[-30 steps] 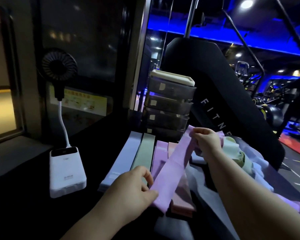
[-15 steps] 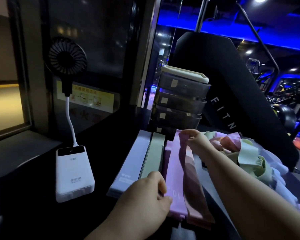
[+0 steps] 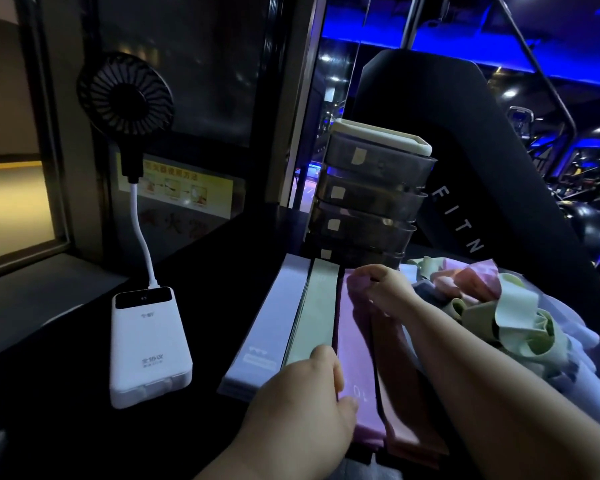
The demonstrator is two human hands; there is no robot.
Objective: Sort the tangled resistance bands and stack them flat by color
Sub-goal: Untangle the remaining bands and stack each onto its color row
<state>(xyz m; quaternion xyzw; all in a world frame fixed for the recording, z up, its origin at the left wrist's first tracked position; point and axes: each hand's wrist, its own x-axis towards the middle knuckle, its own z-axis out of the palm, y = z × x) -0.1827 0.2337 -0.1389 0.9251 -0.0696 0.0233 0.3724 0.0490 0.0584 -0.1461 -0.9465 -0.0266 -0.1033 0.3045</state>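
Pinches purple band (image 3: pixel 355 344) at 12 o'clock with right hand (image 3: pixel 387 289); grips 6 o'clock end with left hand (image 3: pixel 302 403). Keep taut; lower flat, parallel to green stack (image 3: pixel 316 317).

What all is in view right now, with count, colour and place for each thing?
band stacks: four, lavender, green, purple, pink left to right, flat on the table.
tangled bands: one pile, green, pink, pale, right of the stacks.
drawer unit: one, smoky with cream top, behind the stacks.
power bank: one, white, table's left.
fan: one, black, on a white stalk from the power bank.
notice: one, yellow, wall behind the fan.
gym pad: one, black, behind the drawer unit.
left hand: one, at the purple band's near end.
right hand: one, pinching its far end.
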